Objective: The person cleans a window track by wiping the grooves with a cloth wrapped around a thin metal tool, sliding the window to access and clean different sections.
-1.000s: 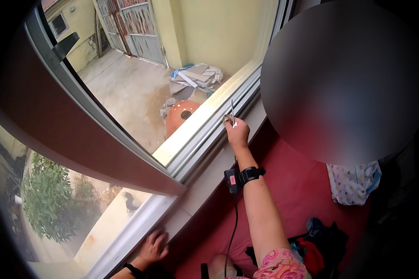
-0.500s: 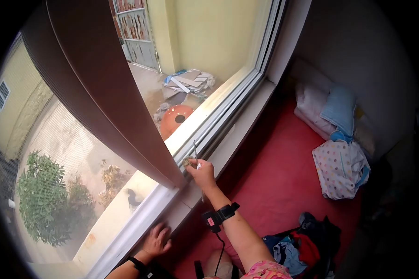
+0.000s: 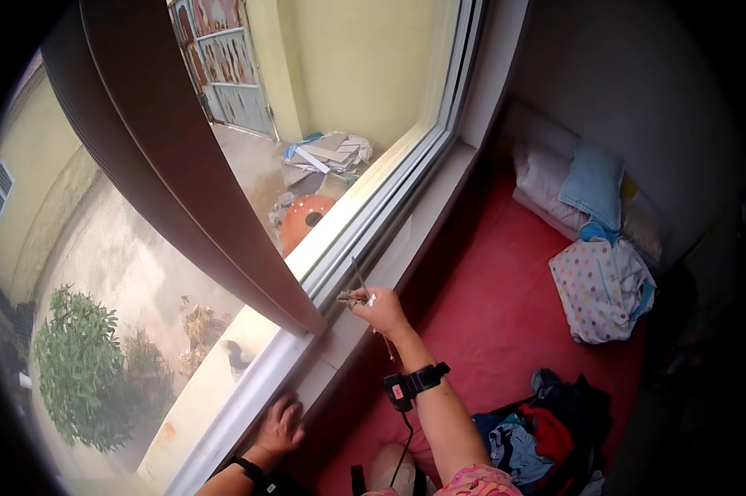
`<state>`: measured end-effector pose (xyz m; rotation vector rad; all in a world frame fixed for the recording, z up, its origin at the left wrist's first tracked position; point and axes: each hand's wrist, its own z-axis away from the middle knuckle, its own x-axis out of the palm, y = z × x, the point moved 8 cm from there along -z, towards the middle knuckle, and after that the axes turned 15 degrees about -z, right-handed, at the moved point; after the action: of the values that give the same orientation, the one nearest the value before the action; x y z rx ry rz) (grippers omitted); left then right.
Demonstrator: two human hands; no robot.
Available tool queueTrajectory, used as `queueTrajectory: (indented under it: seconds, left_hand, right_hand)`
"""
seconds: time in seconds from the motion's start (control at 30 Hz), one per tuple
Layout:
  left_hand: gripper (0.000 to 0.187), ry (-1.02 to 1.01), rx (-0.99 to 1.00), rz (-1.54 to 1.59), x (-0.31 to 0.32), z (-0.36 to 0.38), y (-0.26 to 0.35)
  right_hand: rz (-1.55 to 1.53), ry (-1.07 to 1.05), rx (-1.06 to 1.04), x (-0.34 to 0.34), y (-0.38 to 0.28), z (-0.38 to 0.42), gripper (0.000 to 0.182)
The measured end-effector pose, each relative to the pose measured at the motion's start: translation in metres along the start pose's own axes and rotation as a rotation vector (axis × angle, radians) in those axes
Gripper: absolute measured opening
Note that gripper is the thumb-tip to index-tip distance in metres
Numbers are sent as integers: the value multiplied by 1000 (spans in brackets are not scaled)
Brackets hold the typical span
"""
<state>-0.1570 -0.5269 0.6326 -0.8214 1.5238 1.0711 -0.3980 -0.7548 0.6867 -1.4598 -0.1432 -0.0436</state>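
My right hand (image 3: 380, 312) is closed on a small tan, frayed bundle (image 3: 354, 298), with a thin grey rod or cord passing through it, one end pointing up and the other hanging below the palm. It is over the window sill (image 3: 391, 258), beside the metal window track (image 3: 340, 270). My left hand (image 3: 280, 428) rests with bent, slightly spread fingers on the lower sill edge and holds nothing visible. A wide brown upright frame (image 3: 187, 157) stands between the two window parts.
A red-covered bed (image 3: 480, 289) lies to the right, bearing dark clothes (image 3: 567, 434), a dotted cloth bundle (image 3: 600, 285) and a blue pillow (image 3: 594, 186). Outside are an orange round object (image 3: 307, 219), flat scraps (image 3: 327, 155), a bush (image 3: 83, 368) and a rusty gate (image 3: 224, 62).
My right hand has moved right and slightly down with the tan bundle, away from the window track. My left hand has stayed on the sill. The view has shifted slightly.
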Motion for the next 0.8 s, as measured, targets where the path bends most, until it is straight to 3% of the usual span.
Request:
queueTrajectory:
  seconds: [0.03,0.1,0.37,0.43,0.53,0.67,0.8]
  left_hand:
    - [54,-1,-5,2,0,-1,-1]
    - [53,-5,-10,-1,1,-1,-3]
    - [53,5,-23,-15,-3,-1,0]
    - [53,5,-23,-12,-6,-3,0]
    - [52,-15,-37,0,-6,0,1]
    - [53,-11,-37,17,-3,1,-1]
    - [53,-15,-49,-6,-3,4,-1]
  right_hand:
    - [-2,-3,1,8,6,-5,20]
    - [63,-51,-381,35,-15,-10,28]
    - [39,-300,-148,38,30,-13,28]
    - [69,-133,-1,-2,23,-15,26]
    - [143,201,-194,-47,8,-36,26]
    - [307,271,-379,-31,11,-55,28]
    - [223,327,-321,-19,33,-46,27]
